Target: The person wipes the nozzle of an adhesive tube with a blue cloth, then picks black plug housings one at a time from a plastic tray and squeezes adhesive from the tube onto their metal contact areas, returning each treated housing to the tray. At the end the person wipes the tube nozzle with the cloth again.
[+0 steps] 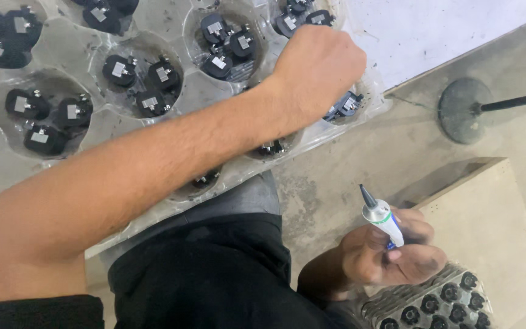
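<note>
The left hand (pixel 318 67) reaches across a clear moulded plastic tray (pixel 196 97) with round wells, each holding a few small black plastic parts with metal tabs (pixel 147 82). It is curled into a fist over a well near the tray's right edge, beside two more such parts (pixel 345 105); whether the fingers pinch one underneath, I cannot tell.

The right hand (pixel 391 253) sits low by the knee, fingers wrapped closed around a small white squeeze tube with a grey pointed nozzle (pixel 382 216), nozzle up.

The black parts look light, rigid and easy to pinch by the body rather than the thin tabs. The tube seems soft, best held mid-barrel.

The forearm hides several wells. Below the right hand, a ribbed grey block with round black caps (pixel 433 304) is cut off by the frame edge.
</note>
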